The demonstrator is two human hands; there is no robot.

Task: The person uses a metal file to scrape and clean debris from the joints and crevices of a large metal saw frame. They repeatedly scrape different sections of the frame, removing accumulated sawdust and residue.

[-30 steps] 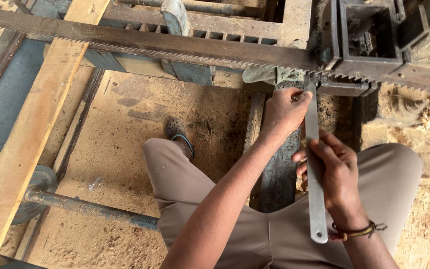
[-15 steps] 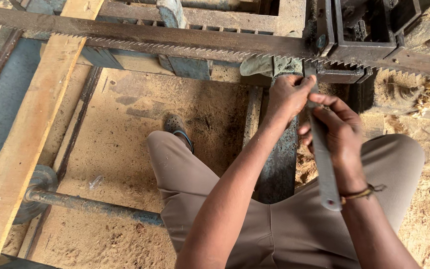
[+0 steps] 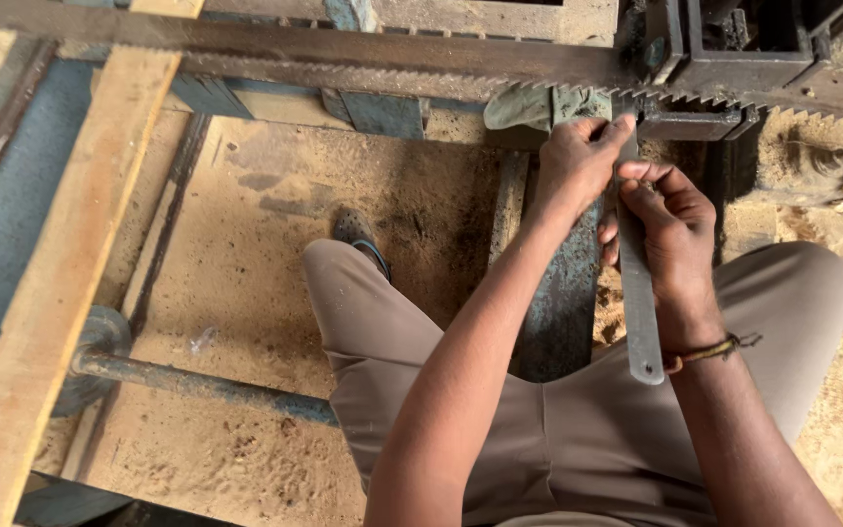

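A long toothed saw blade (image 3: 363, 68) runs across the top of the view, teeth facing me. My right hand (image 3: 670, 229) grips a flat grey metal bar (image 3: 639, 303) with a hole at its near end. The bar's far tip reaches the blade's teeth. My left hand (image 3: 578, 166) pinches the bar near that tip, right under the blade. A greenish cloth (image 3: 539, 105) hangs beneath the blade beside my left hand.
A dark metal box frame (image 3: 734, 44) holds the blade at the upper right. A pale wooden plank (image 3: 60, 263) slants down the left side. A steel axle with a wheel (image 3: 109, 361) lies on the sawdust floor. My knees in tan trousers (image 3: 539, 439) fill the foreground.
My right hand has slid up the bar toward the blade, and the bar has pushed forward across the teeth. The left hand has stayed at the tip.
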